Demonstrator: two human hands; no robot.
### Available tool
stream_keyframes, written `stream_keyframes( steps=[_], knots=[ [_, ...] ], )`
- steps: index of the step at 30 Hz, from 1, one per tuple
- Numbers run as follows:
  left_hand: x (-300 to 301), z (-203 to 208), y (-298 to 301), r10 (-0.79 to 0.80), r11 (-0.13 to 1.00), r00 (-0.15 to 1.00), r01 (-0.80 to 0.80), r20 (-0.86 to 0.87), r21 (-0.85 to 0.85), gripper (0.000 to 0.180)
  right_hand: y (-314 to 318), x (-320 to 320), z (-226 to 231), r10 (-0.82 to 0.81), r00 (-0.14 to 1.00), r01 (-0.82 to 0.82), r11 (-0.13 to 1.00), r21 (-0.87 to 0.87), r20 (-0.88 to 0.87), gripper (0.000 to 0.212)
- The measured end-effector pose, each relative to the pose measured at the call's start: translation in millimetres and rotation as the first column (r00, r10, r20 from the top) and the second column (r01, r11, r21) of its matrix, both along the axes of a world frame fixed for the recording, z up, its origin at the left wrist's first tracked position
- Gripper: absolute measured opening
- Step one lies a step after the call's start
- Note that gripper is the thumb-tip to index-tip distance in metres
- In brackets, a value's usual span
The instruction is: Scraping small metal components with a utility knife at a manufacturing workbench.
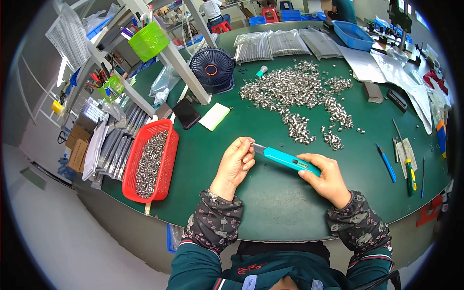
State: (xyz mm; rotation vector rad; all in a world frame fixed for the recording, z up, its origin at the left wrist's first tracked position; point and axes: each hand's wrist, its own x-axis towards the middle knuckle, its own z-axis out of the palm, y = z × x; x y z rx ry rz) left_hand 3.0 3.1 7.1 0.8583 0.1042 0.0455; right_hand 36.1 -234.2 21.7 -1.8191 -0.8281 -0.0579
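Note:
My right hand (327,178) is wrapped round the teal handle of a utility knife (282,158), with its blade out and pointing left. At the blade's tip, my left hand (235,163) pinches a small metal piece between thumb and forefinger. The fingertips mostly hide that piece, so its exact shape cannot be made out. Beyond the hands, a large heap of small silvery metal rings (290,87) spreads over the green table (285,208). More such small metal parts fill a red plastic basket (172,162) on the left.
A phone (186,114), a sticky-note pad (214,116) and a dark fan (211,69) stand left of the heap. On the right lie a blue pen-like tool (386,163) and a yellow-green-handled screwdriver (410,176). Bagged tubes (288,42) and a blue tray (353,36) are at the back.

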Motion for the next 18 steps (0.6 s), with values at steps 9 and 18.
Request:
stream_keyframes(
  steps=[9,18],
  knots=[
    [0,1,-2,0.084,0.964,0.996,-0.077,-0.017,0.254,0.016,-1,-5,8,-0.073,0.983,0.096,0.987,-0.128,0.169,0.031],
    [-1,7,-3,0.094,0.992,0.99,-0.083,-0.109,0.096,0.021,0,2,5,-0.195,0.946,0.189,0.981,0.048,0.259,0.031]
  ],
)
